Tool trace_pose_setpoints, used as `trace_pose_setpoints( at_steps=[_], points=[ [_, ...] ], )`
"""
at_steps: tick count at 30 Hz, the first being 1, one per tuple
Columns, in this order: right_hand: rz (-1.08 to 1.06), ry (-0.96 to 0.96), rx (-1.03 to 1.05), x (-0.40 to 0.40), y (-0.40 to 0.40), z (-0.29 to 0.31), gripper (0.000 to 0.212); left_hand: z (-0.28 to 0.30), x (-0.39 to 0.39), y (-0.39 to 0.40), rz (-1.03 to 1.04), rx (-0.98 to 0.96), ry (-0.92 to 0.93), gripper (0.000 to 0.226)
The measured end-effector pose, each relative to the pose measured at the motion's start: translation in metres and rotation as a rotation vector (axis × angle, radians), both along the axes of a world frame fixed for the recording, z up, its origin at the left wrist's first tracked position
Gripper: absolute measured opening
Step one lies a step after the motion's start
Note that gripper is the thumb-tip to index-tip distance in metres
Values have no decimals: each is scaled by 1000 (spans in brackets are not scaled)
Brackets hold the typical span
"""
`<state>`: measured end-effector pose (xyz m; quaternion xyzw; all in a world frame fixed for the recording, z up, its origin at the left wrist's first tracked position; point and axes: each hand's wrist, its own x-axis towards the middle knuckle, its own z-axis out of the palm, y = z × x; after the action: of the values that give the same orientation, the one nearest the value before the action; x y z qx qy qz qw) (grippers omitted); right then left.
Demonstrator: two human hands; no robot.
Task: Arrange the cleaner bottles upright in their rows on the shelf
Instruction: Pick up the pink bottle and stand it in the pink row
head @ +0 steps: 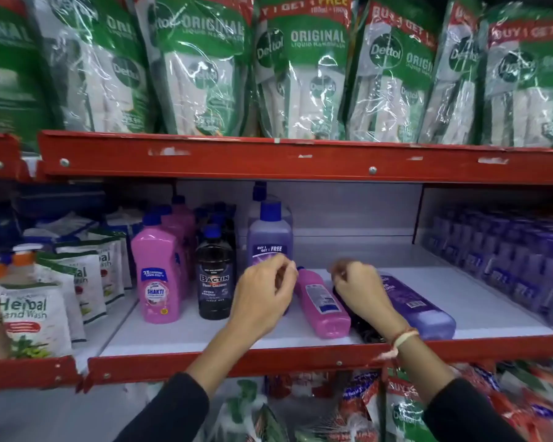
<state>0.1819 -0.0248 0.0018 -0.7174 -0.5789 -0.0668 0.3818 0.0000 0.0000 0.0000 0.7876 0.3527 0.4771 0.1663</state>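
On the white middle shelf three rows of bottles stand upright: pink bottles, black Bactin bottles and purple bottles. To their right three bottles lie flat: a pink one, a black one mostly hidden under my right wrist, and a purple one. My left hand hovers in front of the upright purple bottle, fingers loosely curled, holding nothing. My right hand rests over the top end of the lying black bottle, fingers curled down; whether it grips the bottle is hidden.
A red shelf rail runs along the front edge. Herbal hand wash pouches fill the left bay, purple packs the right side. Green Dettol refill packs hang over the upper red rail. More packs sit below.
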Motion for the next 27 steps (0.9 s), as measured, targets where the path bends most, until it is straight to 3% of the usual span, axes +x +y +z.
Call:
trace_pose_setpoints(
  at_steps=[2,5,8,12,19,22,24,27],
  points=[
    [0,92,-268,12,9,-10,26,-15,18,11,-65,-348,-15,19],
    [6,173,-464,30,23,-20,30,-35,43,24,-121,-731,123,11],
    [15,210,-537,38,25,-16,33,-41,63,31,-139,-887,22,32],
    [42,245,-606,39,39,-12,33,-41,80,34,-144,-1023,-91,26],
    [123,446,-479,70,53,-23,26,-52,85,46,-166,-1101,-226,67],
    [160,547,-470,71,54,-22,16,-59,85,45,-171,-1021,-209,54],
    [236,624,-447,73,49,-21,29,-64,83,44,-180,-929,-194,45],
    [381,778,-390,71,31,-16,33,-66,76,38,-220,-806,-176,49]
  ],
)
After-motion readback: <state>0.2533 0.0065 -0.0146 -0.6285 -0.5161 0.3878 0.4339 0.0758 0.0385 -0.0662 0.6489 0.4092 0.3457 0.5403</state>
